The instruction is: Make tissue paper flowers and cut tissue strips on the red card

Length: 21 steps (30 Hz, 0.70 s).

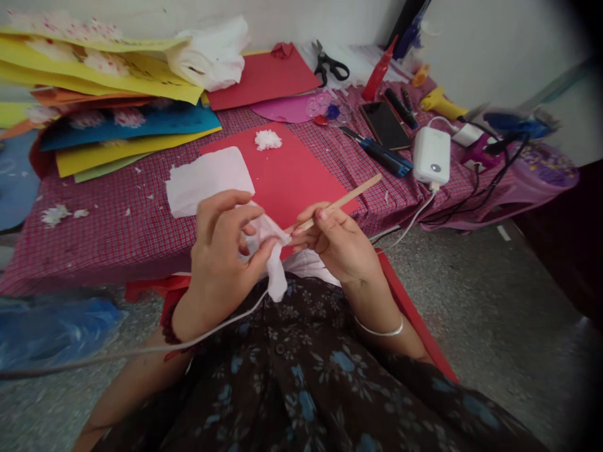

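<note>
1. The left hand [221,251] pinches the white tissue paper [273,251] above the lap (fingers curled closed).
2. The right hand [336,242] grips a wooden stick [346,199]; its tip is hidden inside the tissue.

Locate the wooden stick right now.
Head view: the wooden stick is pinched in the right hand, right of centre, slanting up-right over the near edge of the red sheet, its lower end at the white tissue the left hand holds.

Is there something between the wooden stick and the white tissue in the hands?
Nothing visible. The right hand holds the wooden stick, its lower end reaching the white tissue pinched by the left hand.
</note>
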{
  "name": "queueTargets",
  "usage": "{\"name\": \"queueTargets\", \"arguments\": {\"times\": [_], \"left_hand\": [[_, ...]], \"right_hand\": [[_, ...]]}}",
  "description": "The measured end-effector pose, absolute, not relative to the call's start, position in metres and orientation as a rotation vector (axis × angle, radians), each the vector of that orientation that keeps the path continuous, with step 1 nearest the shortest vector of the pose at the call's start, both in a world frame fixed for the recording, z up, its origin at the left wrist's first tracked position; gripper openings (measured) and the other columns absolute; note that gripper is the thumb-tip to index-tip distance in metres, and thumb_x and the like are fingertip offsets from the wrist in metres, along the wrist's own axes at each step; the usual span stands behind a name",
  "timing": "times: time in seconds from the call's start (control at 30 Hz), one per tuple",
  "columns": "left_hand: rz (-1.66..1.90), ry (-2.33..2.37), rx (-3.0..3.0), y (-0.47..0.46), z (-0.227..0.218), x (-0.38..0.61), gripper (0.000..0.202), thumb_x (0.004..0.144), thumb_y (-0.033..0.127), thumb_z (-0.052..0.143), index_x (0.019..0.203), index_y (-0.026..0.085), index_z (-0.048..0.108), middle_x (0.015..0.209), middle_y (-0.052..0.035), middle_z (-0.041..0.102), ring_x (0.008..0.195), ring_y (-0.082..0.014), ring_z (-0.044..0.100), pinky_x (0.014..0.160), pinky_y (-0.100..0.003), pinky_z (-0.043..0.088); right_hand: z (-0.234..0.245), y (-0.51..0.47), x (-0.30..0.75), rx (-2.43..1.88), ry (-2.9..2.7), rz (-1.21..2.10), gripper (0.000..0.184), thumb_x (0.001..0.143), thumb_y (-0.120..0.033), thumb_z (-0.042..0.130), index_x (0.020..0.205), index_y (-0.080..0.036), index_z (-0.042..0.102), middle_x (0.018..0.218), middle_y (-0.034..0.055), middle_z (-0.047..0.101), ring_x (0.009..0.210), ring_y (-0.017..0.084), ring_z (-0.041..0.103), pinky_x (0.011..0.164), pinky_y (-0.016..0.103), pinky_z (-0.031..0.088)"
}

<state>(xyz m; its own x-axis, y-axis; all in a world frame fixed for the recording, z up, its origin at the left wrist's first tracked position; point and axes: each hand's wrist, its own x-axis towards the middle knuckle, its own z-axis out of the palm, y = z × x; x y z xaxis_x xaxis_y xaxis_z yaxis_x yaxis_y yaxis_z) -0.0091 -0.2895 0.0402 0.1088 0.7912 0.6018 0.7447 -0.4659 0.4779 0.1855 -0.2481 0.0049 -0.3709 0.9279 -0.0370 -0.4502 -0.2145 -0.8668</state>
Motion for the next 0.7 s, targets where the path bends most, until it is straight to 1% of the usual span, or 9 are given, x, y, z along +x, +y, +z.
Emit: {"name": "queueTargets", "arguments": {"times": [0.07, 0.13, 0.17, 0.27, 0.37, 0.47, 0.57, 0.63, 0.7], "left_hand": [[1.324, 1.695, 2.321, -0.291, 0.042, -0.008, 0.013, 0.09, 0.019, 0.072, 0.092, 0.022, 0.059, 0.1, -0.0061, 0.067, 0.078, -0.0166, 0.064, 0.065, -0.03, 0.053], [1.187, 1.686, 2.331, -0.294, 0.046, -0.006, 0.022, 0.093, 0.021, 0.067, 0.076, 0.023, 0.054, 0.073, -0.0007, 0.062, 0.073, -0.0171, 0.062, 0.067, -0.031, 0.051], [1.097, 1.633, 2.294, -0.294, 0.047, -0.005, 0.023, 0.095, 0.021, 0.065, 0.074, 0.023, 0.055, 0.069, 0.0006, 0.061, 0.07, -0.0163, 0.062, 0.067, -0.031, 0.051], [0.944, 1.47, 2.075, -0.295, 0.047, -0.001, 0.012, 0.096, 0.025, 0.062, 0.086, 0.021, 0.067, 0.079, 0.0, 0.072, 0.07, -0.0145, 0.065, 0.068, -0.028, 0.052], [0.932, 1.406, 1.893, -0.292, 0.044, 0.003, 0.015, 0.096, 0.031, 0.061, 0.095, 0.02, 0.072, 0.088, -0.0019, 0.077, 0.077, -0.0154, 0.069, 0.07, -0.026, 0.054], [0.934, 1.387, 1.785, -0.289, 0.041, 0.003, 0.02, 0.095, 0.034, 0.061, 0.092, 0.018, 0.073, 0.083, -0.0021, 0.076, 0.072, -0.0145, 0.068, 0.065, -0.024, 0.052], [0.922, 1.391, 1.765, -0.286, 0.039, 0.002, 0.027, 0.095, 0.037, 0.06, 0.081, 0.016, 0.071, 0.072, -0.0013, 0.072, 0.064, -0.0134, 0.062, 0.058, -0.024, 0.047], [0.895, 1.39, 1.749, -0.285, 0.039, 0.002, 0.032, 0.096, 0.039, 0.058, 0.076, 0.016, 0.069, 0.068, -0.0008, 0.068, 0.061, -0.013, 0.059, 0.056, -0.024, 0.044], [0.872, 1.366, 1.689, -0.285, 0.039, 0.003, 0.03, 0.094, 0.038, 0.058, 0.077, 0.016, 0.069, 0.068, -0.0006, 0.067, 0.062, -0.0133, 0.059, 0.056, -0.025, 0.045]], "right_hand": [[0.004, -0.247, 0.183, -0.726, -0.936, 1.734, 0.038, 0.086, -0.061, 0.076, 0.094, -0.025, 0.07, 0.081, -0.0015, 0.079, 0.07, 0.013, 0.076, 0.065, 0.025, 0.063], [0.002, -0.249, 0.18, -0.741, -0.917, 1.662, 0.038, 0.088, -0.061, 0.073, 0.096, -0.025, 0.07, 0.082, -0.0009, 0.08, 0.07, 0.014, 0.076, 0.064, 0.025, 0.063], [0.002, -0.25, 0.179, -0.759, -0.926, 1.616, 0.037, 0.09, -0.061, 0.071, 0.097, -0.025, 0.07, 0.083, -0.0002, 0.08, 0.071, 0.014, 0.076, 0.065, 0.026, 0.063], [0.003, -0.258, 0.174, -0.828, -1.049, 1.426, 0.034, 0.096, -0.058, 0.065, 0.098, -0.025, 0.074, 0.088, 0.0016, 0.08, 0.077, 0.015, 0.076, 0.072, 0.029, 0.064], [0.008, -0.266, 0.172, -0.885, -1.227, 1.177, 0.027, 0.099, -0.049, 0.064, 0.094, -0.026, 0.078, 0.094, 0.0018, 0.08, 0.084, 0.015, 0.076, 0.081, 0.03, 0.063], [0.015, -0.271, 0.172, -0.913, -1.375, 1.032, 0.024, 0.102, -0.039, 0.06, 0.095, -0.026, 0.079, 0.094, 0.0017, 0.081, 0.088, 0.015, 0.076, 0.083, 0.032, 0.062], [0.019, -0.275, 0.173, -0.906, -1.476, 0.97, 0.024, 0.104, -0.032, 0.057, 0.098, -0.027, 0.08, 0.095, 0.001, 0.082, 0.088, 0.015, 0.076, 0.083, 0.032, 0.06], [0.021, -0.277, 0.174, -0.897, -1.496, 0.95, 0.024, 0.105, -0.031, 0.057, 0.101, -0.028, 0.08, 0.096, 0.0005, 0.082, 0.087, 0.015, 0.076, 0.083, 0.031, 0.06], [0.023, -0.279, 0.174, -0.89, -1.504, 0.944, 0.024, 0.105, -0.031, 0.056, 0.102, -0.028, 0.08, 0.097, 0.0004, 0.082, 0.088, 0.015, 0.076, 0.083, 0.031, 0.06]]}}
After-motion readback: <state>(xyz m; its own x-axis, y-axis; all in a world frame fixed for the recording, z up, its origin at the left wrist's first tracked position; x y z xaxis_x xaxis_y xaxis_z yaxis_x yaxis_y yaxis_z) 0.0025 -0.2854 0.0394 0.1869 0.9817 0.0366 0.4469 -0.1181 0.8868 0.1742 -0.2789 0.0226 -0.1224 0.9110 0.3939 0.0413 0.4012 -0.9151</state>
